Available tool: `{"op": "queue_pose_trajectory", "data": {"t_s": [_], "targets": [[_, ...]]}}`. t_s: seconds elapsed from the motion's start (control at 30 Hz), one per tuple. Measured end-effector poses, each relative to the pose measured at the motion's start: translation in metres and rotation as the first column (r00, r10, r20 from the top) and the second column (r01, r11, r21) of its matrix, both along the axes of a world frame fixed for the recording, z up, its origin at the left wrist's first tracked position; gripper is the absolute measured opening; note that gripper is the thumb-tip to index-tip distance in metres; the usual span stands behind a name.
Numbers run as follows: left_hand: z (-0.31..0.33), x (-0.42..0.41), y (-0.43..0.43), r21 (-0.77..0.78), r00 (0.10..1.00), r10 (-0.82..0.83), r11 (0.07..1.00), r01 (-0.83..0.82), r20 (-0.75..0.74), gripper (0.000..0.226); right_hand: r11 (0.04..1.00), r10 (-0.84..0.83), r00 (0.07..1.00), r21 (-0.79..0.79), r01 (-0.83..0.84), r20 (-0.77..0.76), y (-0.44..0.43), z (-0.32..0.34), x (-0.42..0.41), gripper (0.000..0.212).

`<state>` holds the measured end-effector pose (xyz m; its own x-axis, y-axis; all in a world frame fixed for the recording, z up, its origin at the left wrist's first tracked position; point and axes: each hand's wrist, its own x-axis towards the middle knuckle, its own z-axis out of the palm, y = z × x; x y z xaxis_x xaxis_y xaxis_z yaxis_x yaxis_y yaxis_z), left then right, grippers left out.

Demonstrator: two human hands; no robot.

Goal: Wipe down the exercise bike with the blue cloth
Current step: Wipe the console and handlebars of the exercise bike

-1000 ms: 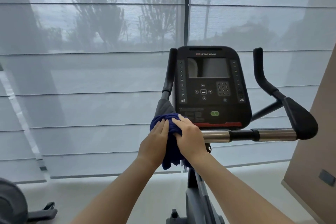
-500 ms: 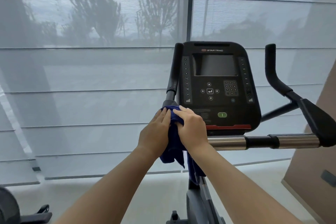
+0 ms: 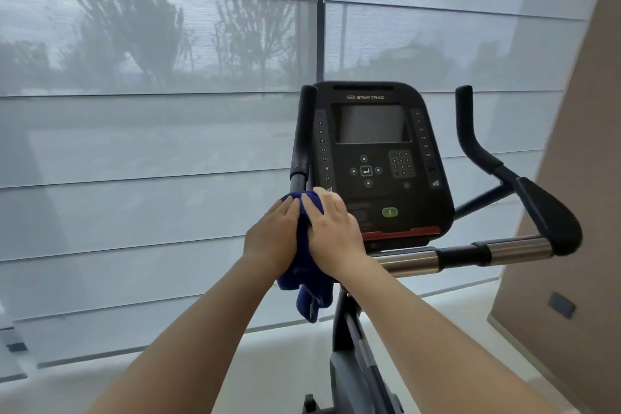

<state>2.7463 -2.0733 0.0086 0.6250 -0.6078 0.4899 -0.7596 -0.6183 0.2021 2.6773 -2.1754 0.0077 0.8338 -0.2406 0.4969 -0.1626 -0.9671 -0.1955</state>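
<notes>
The exercise bike stands in front of me, its black console (image 3: 376, 158) with a dark screen facing me. The blue cloth (image 3: 307, 282) is wrapped around the left handlebar where it bends upward, and its loose end hangs down below. My left hand (image 3: 272, 239) presses the cloth from the left side. My right hand (image 3: 332, 232) clasps it from the right, fingers over the top. The upright black left grip (image 3: 302, 131) rises above both hands. The part of the bar under the cloth is hidden.
The right handlebar (image 3: 524, 198) curves up and ends in a black pad, with a chrome crossbar (image 3: 410, 260) running to it. Window blinds (image 3: 151, 144) fill the background. A brown wall (image 3: 578, 212) stands close on the right. The bike's frame post (image 3: 356, 356) drops below my arms.
Both hands have slid the cloth up along the left handlebar, from the bend near the crossbar toward the base of the upright grip. More of the cloth now hangs below.
</notes>
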Motion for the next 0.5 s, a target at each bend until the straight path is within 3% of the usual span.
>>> {"op": "queue_pose_trajectory", "data": {"t_s": [0.1, 0.23, 0.37, 0.5], "targets": [[-0.003, -0.014, 0.005, 0.027, 0.999, -0.018, 0.999, 0.017, 0.049, 0.045, 0.999, 0.014, 0.995, 0.054, -0.008, -0.100, 0.005, -0.008, -0.018, 0.059], [-0.012, -0.032, 0.018, 0.075, 0.996, -0.044, 0.996, 0.037, 0.084, 0.059, 0.999, 0.015, 0.994, -0.040, -0.020, -0.106, 0.011, -0.017, -0.035, 0.063], [-0.014, -0.035, 0.023, 0.164, 0.990, -0.090, 0.984, 0.071, 0.109, 0.077, 0.998, 0.051, 0.999, 0.023, -0.051, -0.010, 0.014, -0.017, -0.034, 0.059], [-0.014, -0.033, 0.018, 0.093, 0.996, -0.068, 0.994, 0.063, 0.053, 0.070, 0.979, 0.069, 0.973, 0.172, -0.108, 0.218, 0.014, -0.008, -0.027, 0.045]]}}
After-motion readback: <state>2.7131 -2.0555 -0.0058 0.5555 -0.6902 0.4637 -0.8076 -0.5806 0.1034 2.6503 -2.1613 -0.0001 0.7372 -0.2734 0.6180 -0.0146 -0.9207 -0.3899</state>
